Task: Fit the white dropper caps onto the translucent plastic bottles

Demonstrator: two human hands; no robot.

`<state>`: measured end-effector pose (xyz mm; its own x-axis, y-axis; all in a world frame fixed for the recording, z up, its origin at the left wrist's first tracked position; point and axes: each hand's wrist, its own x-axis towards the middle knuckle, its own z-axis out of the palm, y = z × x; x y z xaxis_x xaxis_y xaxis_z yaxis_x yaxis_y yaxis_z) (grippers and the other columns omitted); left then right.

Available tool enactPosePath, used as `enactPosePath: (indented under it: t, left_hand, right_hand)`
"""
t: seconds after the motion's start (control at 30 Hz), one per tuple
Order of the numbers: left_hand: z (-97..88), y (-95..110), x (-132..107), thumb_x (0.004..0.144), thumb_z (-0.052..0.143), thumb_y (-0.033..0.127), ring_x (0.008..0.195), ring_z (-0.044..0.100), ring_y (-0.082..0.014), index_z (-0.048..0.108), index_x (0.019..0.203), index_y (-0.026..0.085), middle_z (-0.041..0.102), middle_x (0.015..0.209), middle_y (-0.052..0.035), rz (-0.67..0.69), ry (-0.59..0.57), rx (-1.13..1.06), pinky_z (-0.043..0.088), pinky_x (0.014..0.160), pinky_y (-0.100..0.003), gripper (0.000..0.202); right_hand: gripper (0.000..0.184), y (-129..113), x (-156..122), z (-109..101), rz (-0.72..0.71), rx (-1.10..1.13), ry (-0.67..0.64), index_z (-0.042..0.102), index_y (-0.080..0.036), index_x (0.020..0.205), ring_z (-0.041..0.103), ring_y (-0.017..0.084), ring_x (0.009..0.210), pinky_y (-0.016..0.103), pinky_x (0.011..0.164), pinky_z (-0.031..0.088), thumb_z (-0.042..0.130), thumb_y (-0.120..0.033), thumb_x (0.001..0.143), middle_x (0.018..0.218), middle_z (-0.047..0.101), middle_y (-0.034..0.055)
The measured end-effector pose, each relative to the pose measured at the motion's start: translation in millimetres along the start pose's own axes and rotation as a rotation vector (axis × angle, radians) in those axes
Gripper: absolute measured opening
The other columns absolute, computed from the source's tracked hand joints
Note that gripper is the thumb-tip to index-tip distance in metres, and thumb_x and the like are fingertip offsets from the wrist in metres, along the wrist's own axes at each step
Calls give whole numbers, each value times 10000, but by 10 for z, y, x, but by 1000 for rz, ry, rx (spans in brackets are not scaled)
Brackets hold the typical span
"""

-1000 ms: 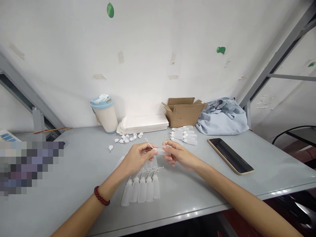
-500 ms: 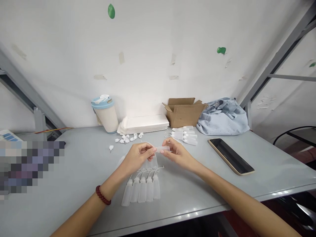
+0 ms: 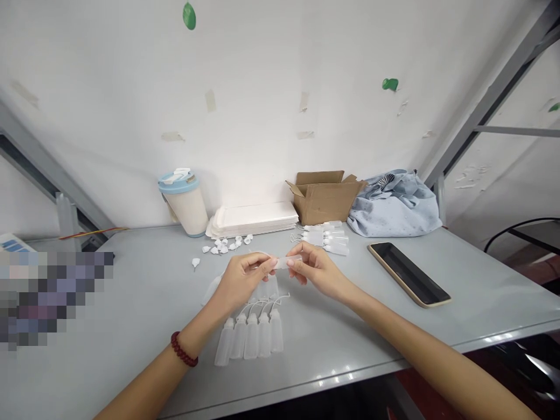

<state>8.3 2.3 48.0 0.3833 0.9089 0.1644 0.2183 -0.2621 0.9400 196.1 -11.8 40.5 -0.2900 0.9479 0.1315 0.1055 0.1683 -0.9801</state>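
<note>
Between my two hands a small translucent plastic squeeze bottle (image 3: 289, 261) lies level above the table. My left hand (image 3: 247, 274) pinches its neck end; the fingers hide what is there. My right hand (image 3: 317, 269) grips the bottle's body with thumb and fingers. Below my hands stands a row of several similar bottles (image 3: 251, 337), their thin tube caps trailing away from me. More translucent bottles (image 3: 272, 288) lie behind that row, partly covered by my left hand. White needle-tipped caps (image 3: 224, 246) are scattered beyond my left hand, with one cap (image 3: 195, 262) apart from them.
Along the wall stand a blue-lidded tumbler (image 3: 186, 204), a stack of white boxes or envelopes (image 3: 254, 219), an open cardboard box (image 3: 326, 201) and a light blue cloth bag (image 3: 394, 207). Several bottles (image 3: 330, 238) lie before the box. A phone (image 3: 409, 274) rests at the right.
My right-hand fingers have shifted their grip on the bottle, and its right end now tilts up slightly. My left hand stays nearly in place. The view has moved slightly.
</note>
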Motion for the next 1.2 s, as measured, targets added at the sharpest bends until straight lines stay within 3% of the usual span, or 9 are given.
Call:
enactPosePath:
  t: [0.23, 0.43, 0.5, 0.67, 0.8, 0.87, 1.07, 1.2]
  left_hand:
    - [2, 30, 17, 816, 537, 358, 620, 558, -131, 637, 645, 159, 611, 666, -14, -50, 67, -14, 473, 596, -245, 281]
    - [-24, 42, -10, 853, 468, 418, 562, 543, -127, 609, 657, 152, 595, 651, -17, -99, -197, 29, 463, 556, -246, 359]
    - [-33, 43, -21, 859, 462, 419, 566, 541, -130, 605, 657, 153, 586, 632, -12, -76, -213, 57, 457, 565, -244, 363]
    - [25, 16, -50, 842, 516, 324, 581, 527, -136, 617, 650, 169, 568, 595, 3, 121, -57, 275, 434, 564, -235, 266]
    - [109, -75, -75, 867, 474, 233, 732, 594, -183, 646, 813, 178, 669, 786, -61, 460, 89, 480, 461, 685, -288, 188]
    - [128, -83, -84, 873, 468, 232, 773, 606, -190, 643, 873, 179, 681, 852, -78, 520, 109, 501, 466, 708, -295, 183]
    - [99, 62, -84, 910, 384, 389, 617, 575, -148, 596, 667, 173, 625, 658, -21, 74, -74, 282, 447, 566, -237, 388]
    - [80, 85, -76, 876, 413, 465, 586, 562, -145, 563, 635, 174, 577, 607, -1, -51, -141, 142, 448, 552, -236, 406]
  right_hand:
    - [246, 16, -13, 27, -24, -8, -1, 493, -187, 881, 479, 94, 518, 240, 508, 383, 581, -408, 818, 669, 592, -10]
    - [282, 34, 3, 2, -20, -25, 20, 500, -186, 888, 485, 97, 499, 246, 505, 387, 589, -441, 808, 639, 582, -18]
    - [288, 28, 8, -7, -23, -23, 10, 508, -183, 887, 479, 95, 484, 243, 491, 375, 583, -449, 810, 625, 572, -22]
    - [293, 20, 25, -30, -26, 29, 2, 526, -173, 810, 441, 81, 426, 233, 447, 330, 567, -463, 818, 566, 544, -36]
    - [336, 35, 37, -38, 19, 126, 0, 513, -173, 744, 412, 78, 406, 229, 417, 313, 573, -498, 803, 526, 507, -46]
    - [352, 33, 38, -37, 34, 157, 5, 511, -173, 730, 412, 78, 415, 227, 419, 318, 568, -512, 802, 521, 483, -50]
    - [316, 14, 18, -37, -26, 89, -3, 518, -179, 824, 462, 91, 453, 238, 472, 366, 572, -490, 808, 554, 527, -40]
    - [276, 8, 0, -33, -65, -20, -13, 532, -181, 868, 477, 93, 481, 236, 487, 367, 536, -456, 841, 597, 538, -30]
